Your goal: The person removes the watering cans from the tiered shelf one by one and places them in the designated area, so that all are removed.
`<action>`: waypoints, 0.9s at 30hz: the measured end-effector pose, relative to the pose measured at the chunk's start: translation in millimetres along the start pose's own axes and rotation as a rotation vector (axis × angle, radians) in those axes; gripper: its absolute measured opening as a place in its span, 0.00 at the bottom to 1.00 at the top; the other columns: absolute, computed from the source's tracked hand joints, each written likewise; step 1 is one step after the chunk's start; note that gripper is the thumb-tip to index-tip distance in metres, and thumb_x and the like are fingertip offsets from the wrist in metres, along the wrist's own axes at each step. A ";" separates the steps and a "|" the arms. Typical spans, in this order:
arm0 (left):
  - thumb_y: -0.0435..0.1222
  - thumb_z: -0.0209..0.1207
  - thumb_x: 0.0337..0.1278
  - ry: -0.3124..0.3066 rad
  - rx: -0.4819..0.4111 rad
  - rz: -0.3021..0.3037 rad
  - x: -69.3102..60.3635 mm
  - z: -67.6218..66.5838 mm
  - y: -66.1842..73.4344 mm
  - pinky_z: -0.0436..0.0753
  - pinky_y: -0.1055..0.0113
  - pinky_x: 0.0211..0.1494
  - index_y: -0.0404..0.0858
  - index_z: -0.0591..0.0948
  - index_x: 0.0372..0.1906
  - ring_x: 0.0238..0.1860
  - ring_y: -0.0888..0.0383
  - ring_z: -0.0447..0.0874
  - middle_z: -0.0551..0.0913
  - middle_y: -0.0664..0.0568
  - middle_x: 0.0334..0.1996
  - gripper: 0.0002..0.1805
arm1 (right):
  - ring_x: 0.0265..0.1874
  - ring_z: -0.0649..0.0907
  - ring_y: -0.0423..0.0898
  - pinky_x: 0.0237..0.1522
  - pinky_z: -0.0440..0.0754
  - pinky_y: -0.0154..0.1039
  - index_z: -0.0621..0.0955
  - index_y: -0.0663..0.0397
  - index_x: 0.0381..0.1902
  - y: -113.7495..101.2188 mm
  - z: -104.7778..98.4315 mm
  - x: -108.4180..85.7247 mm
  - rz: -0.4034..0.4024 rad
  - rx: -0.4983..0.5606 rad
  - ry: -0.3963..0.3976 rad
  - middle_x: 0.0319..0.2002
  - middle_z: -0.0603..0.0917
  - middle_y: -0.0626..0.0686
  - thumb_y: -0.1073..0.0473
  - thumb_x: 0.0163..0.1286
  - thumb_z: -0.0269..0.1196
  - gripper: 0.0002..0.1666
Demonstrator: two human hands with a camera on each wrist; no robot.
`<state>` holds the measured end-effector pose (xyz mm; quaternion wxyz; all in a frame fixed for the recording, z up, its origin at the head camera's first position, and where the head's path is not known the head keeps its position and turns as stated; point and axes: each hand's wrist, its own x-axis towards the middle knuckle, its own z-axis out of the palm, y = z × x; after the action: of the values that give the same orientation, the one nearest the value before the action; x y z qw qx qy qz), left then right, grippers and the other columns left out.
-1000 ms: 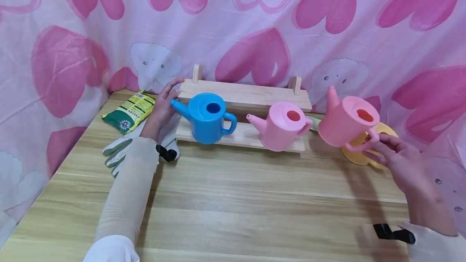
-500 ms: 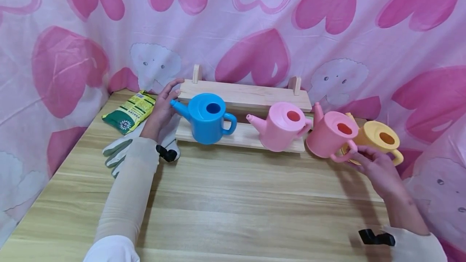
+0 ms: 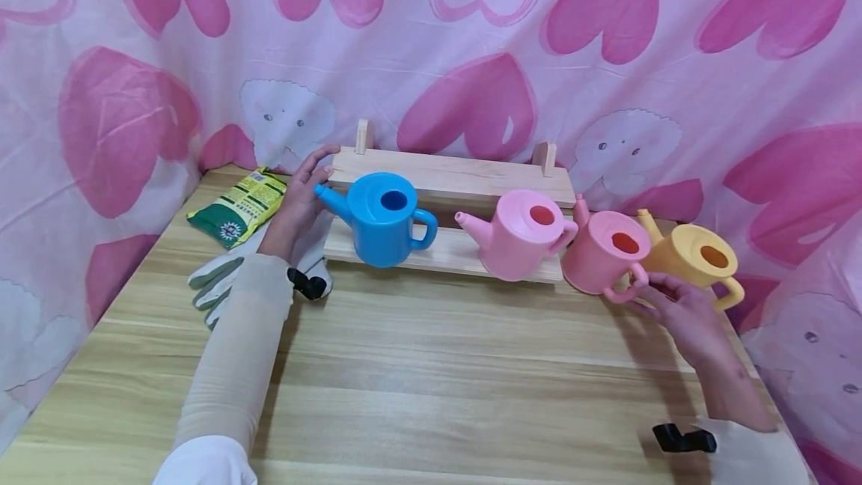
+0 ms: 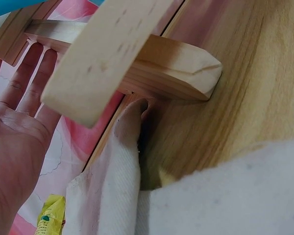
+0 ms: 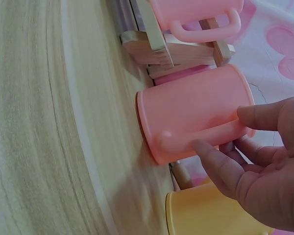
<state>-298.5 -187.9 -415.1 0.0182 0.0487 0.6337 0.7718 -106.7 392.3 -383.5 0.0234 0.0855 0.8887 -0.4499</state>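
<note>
My right hand [image 3: 687,324] pinches the handle of a coral-pink watering can [image 5: 196,105], which stands on the table at the right end of the wooden rack. The left hand [image 3: 299,204] is at the rack's left end, its fingers straight against the wood in the left wrist view. On the lower shelf of the wooden rack [image 3: 451,174] sit a blue watering can [image 3: 382,227] and a light pink watering can [image 3: 515,245], spouts to the left. A yellow watering can [image 3: 700,249] stands just right of the coral-pink one.
A pair of white and green gloves [image 3: 215,283] lies partly under my left arm. Behind it is a green and yellow packet [image 3: 239,208]. The wooden table [image 3: 471,380] meets a pink heart-print curtain [image 3: 323,43] at the back.
My right hand has brought the coral-pink watering can left and down onto the table, uncovering the yellow one. It still grips the handle. The left hand has stayed in place.
</note>
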 end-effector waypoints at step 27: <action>0.43 0.52 0.81 0.004 -0.005 0.002 -0.7 0.1 0.9 0.82 0.72 0.50 0.56 0.74 0.71 0.60 0.51 0.76 0.66 0.51 0.75 0.20 | 0.42 0.78 0.35 0.37 0.80 0.24 0.74 0.67 0.67 -13.6 -3.8 -10.0 -0.093 -0.140 0.108 0.56 0.78 0.61 0.45 0.80 0.57 0.32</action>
<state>-297.8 -188.0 -414.3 0.0164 0.0476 0.6318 0.7735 -99.1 386.2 -369.2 -0.0395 0.0662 0.9209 -0.3821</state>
